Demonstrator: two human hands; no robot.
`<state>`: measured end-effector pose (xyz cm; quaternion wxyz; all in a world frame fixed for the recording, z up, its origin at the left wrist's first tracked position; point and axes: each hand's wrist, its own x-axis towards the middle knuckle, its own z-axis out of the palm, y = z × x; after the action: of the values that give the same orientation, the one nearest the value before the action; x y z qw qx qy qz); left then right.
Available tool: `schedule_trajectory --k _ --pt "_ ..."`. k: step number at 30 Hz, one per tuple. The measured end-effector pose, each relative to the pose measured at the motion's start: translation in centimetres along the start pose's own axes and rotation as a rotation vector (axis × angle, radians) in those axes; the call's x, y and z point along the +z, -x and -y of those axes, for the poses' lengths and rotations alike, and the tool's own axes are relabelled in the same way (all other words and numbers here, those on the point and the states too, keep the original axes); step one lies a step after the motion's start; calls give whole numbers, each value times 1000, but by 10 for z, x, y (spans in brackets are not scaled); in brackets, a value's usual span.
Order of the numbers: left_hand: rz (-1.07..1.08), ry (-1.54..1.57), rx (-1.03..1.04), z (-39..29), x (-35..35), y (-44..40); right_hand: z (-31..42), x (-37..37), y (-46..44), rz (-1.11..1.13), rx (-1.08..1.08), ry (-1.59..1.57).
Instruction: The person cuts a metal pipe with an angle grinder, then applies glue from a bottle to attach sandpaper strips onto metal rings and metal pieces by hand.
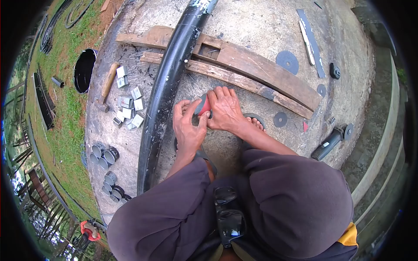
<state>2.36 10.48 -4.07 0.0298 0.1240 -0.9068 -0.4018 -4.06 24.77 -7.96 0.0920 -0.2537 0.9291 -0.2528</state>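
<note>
Between my two hands is a small curved piece, red on one face and dark grey on the other [203, 104]; its exact kind is not clear. My left hand [188, 126] pinches it from the left with thumb and fingers. From the right, my right hand [225, 108] grips its edge, the fingers bent over and partly hiding it. Just left of my hands a long black pipe [162, 93] lies across wooden beams. Beyond my hands is a narrow split plank [244, 78] beside a wider wooden beam [261, 65] with a square hole.
To the left lie a hammer [108, 87], several short square metal pieces [126, 102] and several short grey pipe rings [104, 156]. On the right are an angle grinder [328, 142], grey discs [287, 62], a tape measure [335, 71] and a flat metal strip [312, 45].
</note>
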Motion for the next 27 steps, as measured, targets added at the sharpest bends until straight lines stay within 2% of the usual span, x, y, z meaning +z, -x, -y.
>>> schedule_trajectory --k 7,19,25,27 --pt "-40 -222 95 1 2 -7 3 10 -3 -47 0 -7" --pt "-16 -48 91 7 0 -11 2 16 2 -117 -44 -4" --pt "28 93 -202 4 -5 -10 4 21 1 -159 -91 -7" --pt "137 -32 -364 0 -10 -11 3 25 3 -170 -110 -2"
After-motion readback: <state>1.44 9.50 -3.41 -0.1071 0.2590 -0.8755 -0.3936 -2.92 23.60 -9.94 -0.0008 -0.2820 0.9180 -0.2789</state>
